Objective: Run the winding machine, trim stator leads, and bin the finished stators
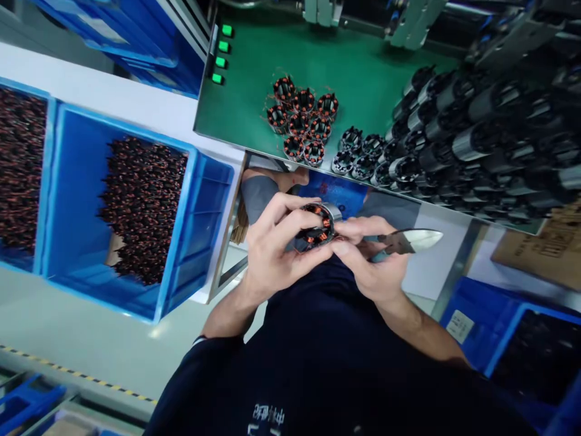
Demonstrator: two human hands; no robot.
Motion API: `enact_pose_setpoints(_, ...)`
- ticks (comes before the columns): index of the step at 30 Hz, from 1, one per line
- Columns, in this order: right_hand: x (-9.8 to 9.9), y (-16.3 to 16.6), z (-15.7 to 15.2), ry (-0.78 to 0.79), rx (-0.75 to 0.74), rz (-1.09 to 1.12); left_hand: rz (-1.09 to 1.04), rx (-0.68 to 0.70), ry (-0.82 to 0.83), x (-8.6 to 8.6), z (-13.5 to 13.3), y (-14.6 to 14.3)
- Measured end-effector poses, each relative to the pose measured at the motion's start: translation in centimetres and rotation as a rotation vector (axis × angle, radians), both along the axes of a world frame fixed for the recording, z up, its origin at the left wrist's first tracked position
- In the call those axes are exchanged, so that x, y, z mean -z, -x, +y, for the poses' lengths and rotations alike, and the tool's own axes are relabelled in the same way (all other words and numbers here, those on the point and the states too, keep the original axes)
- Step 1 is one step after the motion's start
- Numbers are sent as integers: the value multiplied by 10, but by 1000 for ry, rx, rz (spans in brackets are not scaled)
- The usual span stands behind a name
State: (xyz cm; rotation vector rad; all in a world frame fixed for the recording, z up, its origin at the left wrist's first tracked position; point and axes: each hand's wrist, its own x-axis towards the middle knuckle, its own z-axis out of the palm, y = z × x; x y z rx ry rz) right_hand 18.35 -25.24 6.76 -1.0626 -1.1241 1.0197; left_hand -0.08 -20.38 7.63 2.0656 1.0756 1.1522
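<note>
A motor stator (pixel 333 212) with a silver outer ring and orange copper windings is held in my left hand (pixel 276 242). The fingers wrap over its top and side, and its open face is turned toward me. My right hand (pixel 379 260) touches the stator's right edge with thumb and fingertips pinched together; any wire between them is too small to make out. In the same hand lies a bladed tool (pixel 424 238), its shiny pointed blade sticking out to the right. A bit of teal shows under the palm; the rest of its handle is hidden.
Wound stators (pixel 299 121) stand grouped on the green bench (pixel 245 91). Bare stators (pixel 454 133) are piled to their right. Machine fixtures (pixel 408 24) line the back. On the left, a blue crate (pixel 75 200) holds many wound parts; another crate (pixel 481 321) sits lower right.
</note>
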Motion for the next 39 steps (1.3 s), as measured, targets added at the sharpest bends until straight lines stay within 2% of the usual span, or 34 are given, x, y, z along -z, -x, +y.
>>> enact_pose_setpoints(3,2,-3,-2,29,5,35,55,-12,-5,1,-3,0)
enact_pose_setpoints(5,0,-9,-1,106,-29,-6,107,-28,-20,4,-3,2)
enact_pose_setpoints(8,-6,-26,5,309,-220,-73,184,-60,-89,13,1,6)
enact_pose_setpoints(11,-7,-45,8,499,-418,120,159,-46,-117,24,8,9)
enact_pose_setpoints(14,-6,-58,3,596,-535,508,-82,25,77,32,7,5)
enact_pose_setpoints(16,-7,-62,-2,615,-520,624,-340,71,298,36,0,-3)
enact_pose_setpoints(18,-8,-64,-6,621,-447,558,-569,79,521,38,-10,-14)
enact_pose_setpoints(20,-9,-64,-9,593,-362,404,-711,50,696,38,-19,-25)
enact_pose_setpoints(23,-6,-65,-15,475,-188,82,-818,-30,795,34,-23,-36)
enact_pose_setpoints(26,1,-64,-25,317,-37,-302,-880,-79,756,30,-20,-39)
enact_pose_setpoints(29,7,-56,-34,235,-140,-516,-851,-70,695,33,-18,-39)
enact_pose_setpoints(32,9,-41,-37,214,-241,-541,-793,-41,641,40,-22,-41)
enact_pose_setpoints(35,8,-28,-34,178,-228,-487,-738,-30,589,42,-27,-44)
enact_pose_setpoints(39,5,-24,-27,177,-216,-438,-576,-56,486,36,-26,-49)
